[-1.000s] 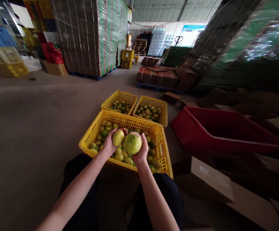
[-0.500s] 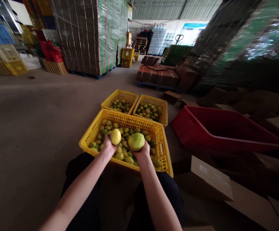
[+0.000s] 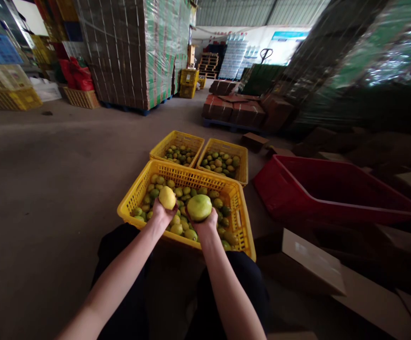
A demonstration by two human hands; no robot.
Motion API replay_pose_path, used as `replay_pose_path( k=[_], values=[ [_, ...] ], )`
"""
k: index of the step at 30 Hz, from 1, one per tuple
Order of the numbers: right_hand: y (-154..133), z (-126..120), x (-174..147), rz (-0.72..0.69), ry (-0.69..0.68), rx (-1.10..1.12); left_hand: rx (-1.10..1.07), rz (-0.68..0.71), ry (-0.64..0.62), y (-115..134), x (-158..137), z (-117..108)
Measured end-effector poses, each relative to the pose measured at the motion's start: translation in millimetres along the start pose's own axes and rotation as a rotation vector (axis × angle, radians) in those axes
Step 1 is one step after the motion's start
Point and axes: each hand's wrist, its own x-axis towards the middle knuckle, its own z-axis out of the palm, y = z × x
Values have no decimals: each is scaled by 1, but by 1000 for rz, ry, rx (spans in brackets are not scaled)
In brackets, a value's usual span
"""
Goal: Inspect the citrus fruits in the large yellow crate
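My left hand point(image 3: 161, 215) is curled under a yellow lemon point(image 3: 167, 198), holding it up over the near crate. Beside it, my right hand point(image 3: 207, 224) cups a larger, yellow-green lemon point(image 3: 199, 208) from below and from the right. The two fruits are held a little apart. Below both hands stands a yellow slatted plastic crate point(image 3: 245, 226), in front of my knees. Many green and yellow lemons point(image 3: 190, 234) lie loose in it. The fingertips under each fruit are partly hidden.
Behind the near crate stand a left yellow crate point(image 3: 159, 147) and a right yellow crate point(image 3: 244, 165), both holding lemons. A red tub point(image 3: 279, 189) and an open cardboard box point(image 3: 312, 259) are on the right. Wrapped pallet stacks point(image 3: 120, 52) rise farther back.
The yellow lemon in my left hand has tilted and shifted slightly left. The yellow-green lemon in my right hand has turned a little and moved slightly left and up.
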Motion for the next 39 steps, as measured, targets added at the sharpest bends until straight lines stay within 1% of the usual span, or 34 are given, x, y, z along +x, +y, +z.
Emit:
replay_pose_path(
  k=[3, 5, 10, 13, 18, 20, 22, 24, 26, 29, 32, 35, 37, 39],
  values=[
    [0, 0, 2, 52, 129, -5, 22, 2, -56, 1, -1, 0],
    [-1, 0, 2, 31, 107, -23, 20, 8, -81, 2, -3, 2],
    [-2, 4, -10, -4, 11, 14, -11, 45, -51, 5, -5, 6],
    [-3, 8, -18, 2, 19, 60, -15, 38, -62, 5, -4, 4],
    [-6, 8, -18, 58, 84, 48, -17, -12, -149, 4, 0, -2],
    [-6, 7, -16, 84, 98, 50, -12, 14, -133, 4, 0, -3],
    [-5, 6, -14, 98, 94, 51, -6, 68, -81, 5, 0, -2],
    [-4, 5, -12, 81, 84, 45, 5, 102, -20, 6, -1, 0],
    [-3, 5, -11, 47, 71, 36, 26, 85, 12, 7, -3, 1],
    [-3, 6, -12, 27, 59, 39, 44, 8, 9, 6, -5, 2],
    [-6, 8, -15, 75, 32, 49, 34, -48, -17, 4, -5, 1],
    [-8, 11, -19, 140, -26, 17, -5, -5, -9, 5, -4, 0],
    [-8, 11, -21, 144, -49, -7, -19, 38, 11, 7, -2, 0],
    [-7, 11, -21, 126, -41, -15, -16, 41, 17, 8, 1, -1]
  ],
)
